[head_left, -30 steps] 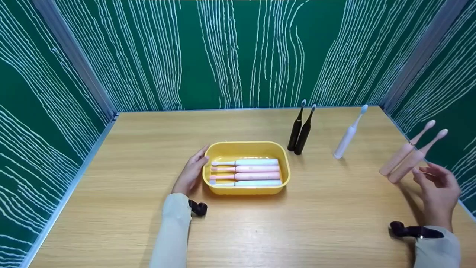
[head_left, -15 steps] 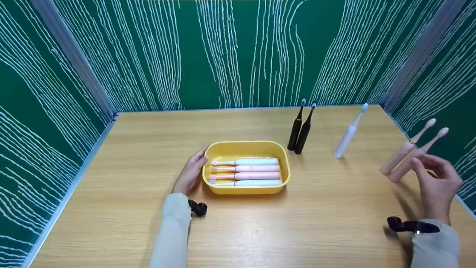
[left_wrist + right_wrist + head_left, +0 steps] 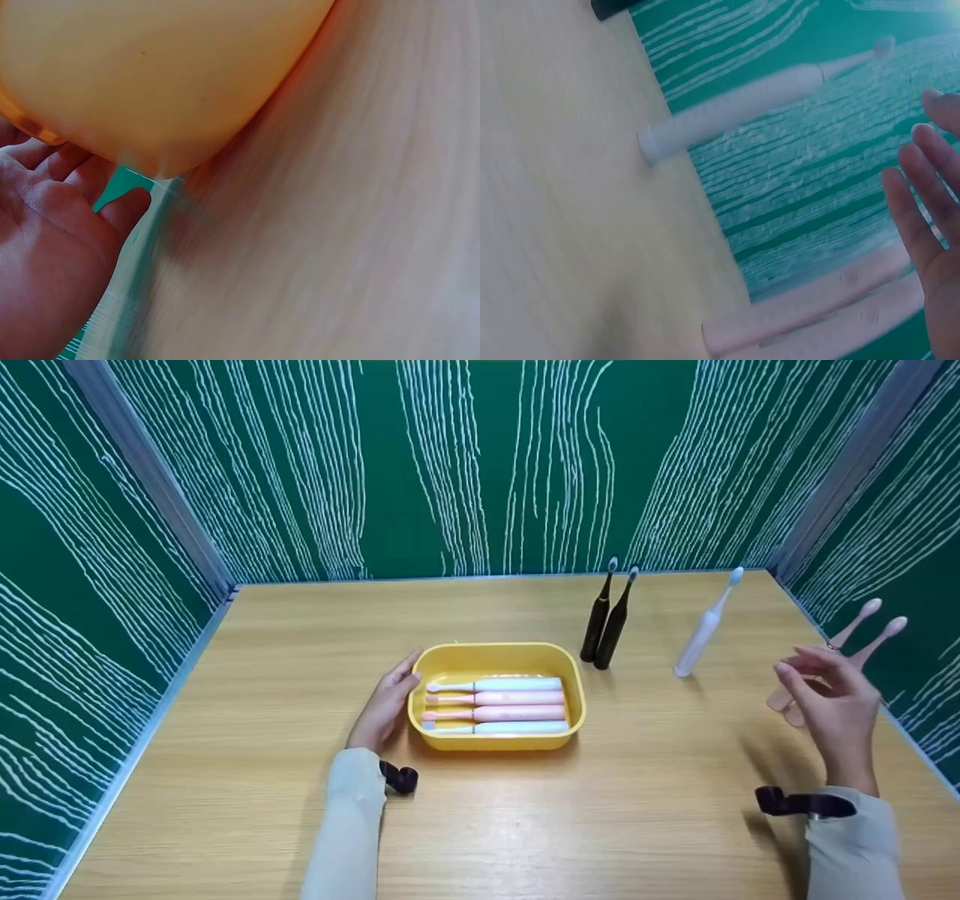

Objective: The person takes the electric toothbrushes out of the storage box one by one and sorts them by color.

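Note:
A yellow plastic bin (image 3: 499, 742) sits on the table, holding white toothbrushes (image 3: 517, 685) and pink toothbrushes (image 3: 517, 713) laid side by side, heads to the left. My left hand (image 3: 382, 709) grips the bin's left end, thumb at the rim; in the left wrist view the fingers meet the bin's outer wall (image 3: 150, 75). At the right, my right hand (image 3: 836, 712) is raised, fingers loosely bent, holding nothing. Behind it two pink electric toothbrushes (image 3: 881, 641) stand upright, partly hidden. A white electric toothbrush (image 3: 697, 643) stands upright to the hand's left.
Two black electric toothbrushes (image 3: 606, 630) stand close together behind the bin's right end. Green panels (image 3: 420, 472) with white wavy lines enclose the wooden table (image 3: 600, 825) at the back and sides.
My right hand has left the pink toothbrushes and moved left, now covering part of them. The left hand and bin stay in place.

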Available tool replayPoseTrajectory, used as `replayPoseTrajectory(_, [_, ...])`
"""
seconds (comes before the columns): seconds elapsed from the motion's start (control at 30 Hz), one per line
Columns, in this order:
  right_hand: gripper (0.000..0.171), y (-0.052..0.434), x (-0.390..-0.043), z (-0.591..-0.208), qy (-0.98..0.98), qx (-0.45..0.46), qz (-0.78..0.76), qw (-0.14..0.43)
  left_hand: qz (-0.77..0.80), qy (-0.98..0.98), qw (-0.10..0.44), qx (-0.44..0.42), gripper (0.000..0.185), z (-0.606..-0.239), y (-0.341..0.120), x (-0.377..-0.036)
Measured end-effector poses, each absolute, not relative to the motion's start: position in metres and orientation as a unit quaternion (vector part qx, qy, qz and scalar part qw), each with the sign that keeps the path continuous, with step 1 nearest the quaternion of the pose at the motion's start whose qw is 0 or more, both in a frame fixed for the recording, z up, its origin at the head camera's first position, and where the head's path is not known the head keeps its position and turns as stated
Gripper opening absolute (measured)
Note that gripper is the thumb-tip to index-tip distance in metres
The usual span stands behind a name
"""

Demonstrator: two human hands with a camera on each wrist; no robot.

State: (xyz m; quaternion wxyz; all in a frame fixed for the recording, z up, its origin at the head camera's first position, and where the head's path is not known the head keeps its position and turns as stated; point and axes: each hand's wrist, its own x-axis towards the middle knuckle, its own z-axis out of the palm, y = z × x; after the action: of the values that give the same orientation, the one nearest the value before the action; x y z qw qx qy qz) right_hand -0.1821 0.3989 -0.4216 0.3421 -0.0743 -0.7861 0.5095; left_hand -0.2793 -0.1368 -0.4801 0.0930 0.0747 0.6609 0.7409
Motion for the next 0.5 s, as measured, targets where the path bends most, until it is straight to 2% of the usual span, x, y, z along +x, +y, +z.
replayPoseTrajectory(0.5, [0.033,0.346,-0.207,-0.409,-0.820,0.091,0.494,0.276,0.743,0.658,0.094,0.075,0.052,-0.481,-0.136,-0.279])
